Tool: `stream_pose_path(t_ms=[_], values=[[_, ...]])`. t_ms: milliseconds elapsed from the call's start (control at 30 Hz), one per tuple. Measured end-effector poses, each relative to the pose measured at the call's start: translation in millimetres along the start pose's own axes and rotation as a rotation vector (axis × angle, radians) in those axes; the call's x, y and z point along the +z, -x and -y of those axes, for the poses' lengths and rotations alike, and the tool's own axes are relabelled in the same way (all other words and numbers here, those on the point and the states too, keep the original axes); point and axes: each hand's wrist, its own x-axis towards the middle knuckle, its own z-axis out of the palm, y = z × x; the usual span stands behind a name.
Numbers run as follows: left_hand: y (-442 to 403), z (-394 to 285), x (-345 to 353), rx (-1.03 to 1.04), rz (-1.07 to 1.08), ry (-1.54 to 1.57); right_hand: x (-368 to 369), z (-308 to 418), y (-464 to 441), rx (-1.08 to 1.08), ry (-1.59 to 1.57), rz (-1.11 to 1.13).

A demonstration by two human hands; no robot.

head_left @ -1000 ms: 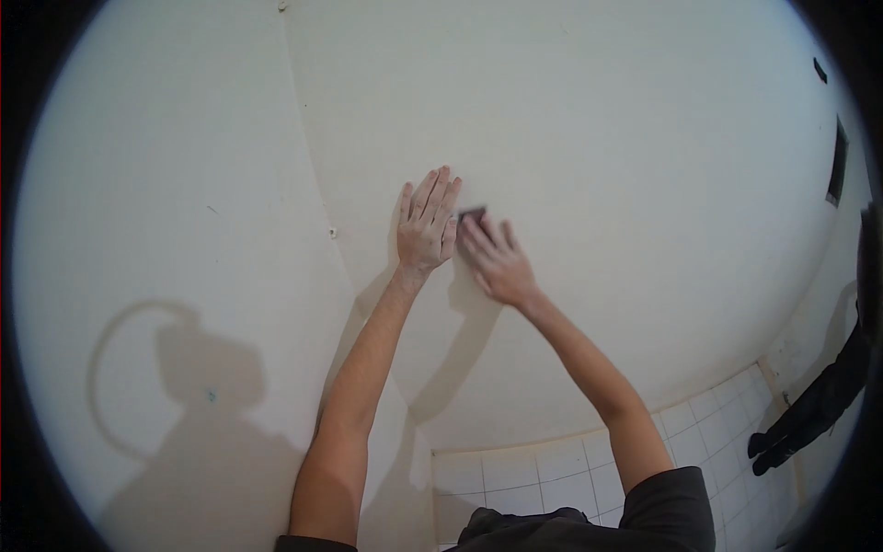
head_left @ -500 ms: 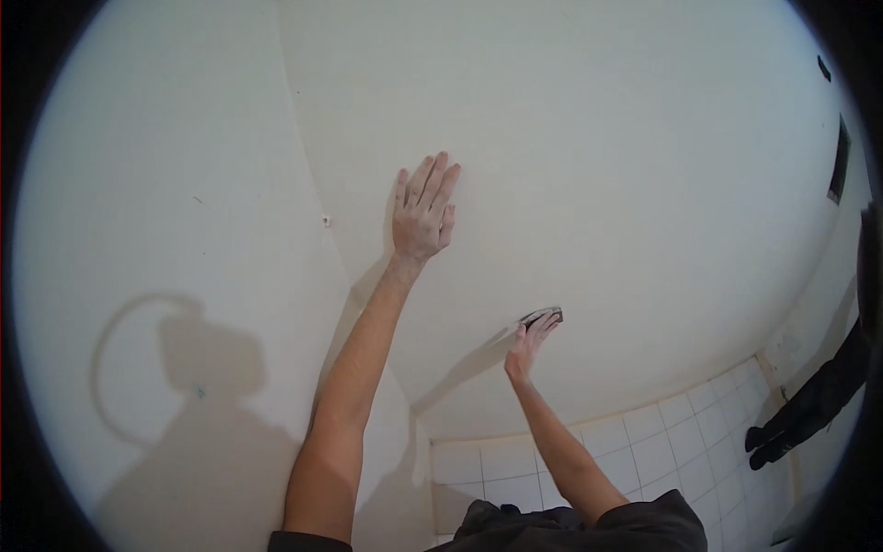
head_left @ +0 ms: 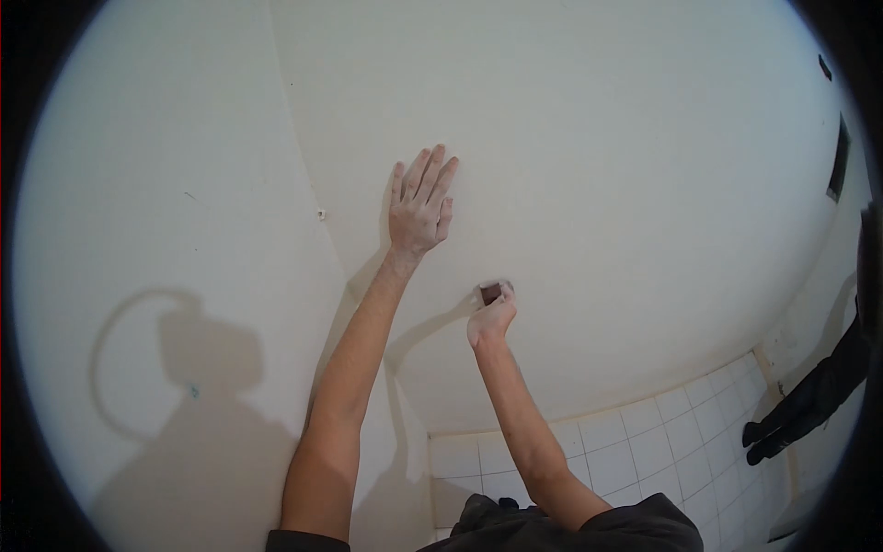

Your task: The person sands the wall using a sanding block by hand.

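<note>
My left hand (head_left: 418,219) lies flat against the pale wall (head_left: 589,175), its fingers stretched upward and a little apart. It holds nothing. Lower and to the right, my right hand (head_left: 492,320) has its fingers closed round a small dark brown piece that looks like sandpaper (head_left: 492,293), with whitish dusty edges. The piece is against or very near the same wall; the fingers partly cover it. Whitish dust coats the right hand.
A second wall (head_left: 138,193) meets this one at a corner on the left, with a small white fitting (head_left: 322,214) near the joint. White floor tiles (head_left: 607,465) lie below. Another person's dark-clothed legs (head_left: 814,396) stand at the far right, below a dark wall slot (head_left: 839,161).
My right hand has moved left and up along the wall with the sandpaper and turned, showing more of its brown face. The left hand stays on the wall almost unmoved.
</note>
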Motion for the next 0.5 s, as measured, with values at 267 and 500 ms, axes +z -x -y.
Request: stream_pose_path(t_ms=[267,500], values=[[-2.1,-1.2,-1.5,0.001,-0.001,0.004,-16.6,-30.0,-17.3,-0.001,0.236,-0.203],[0.8,-1.6,-0.7,0.001,0.012,0.003,-6.4,-41.1,9.8,-0.289,0.668,-0.121]])
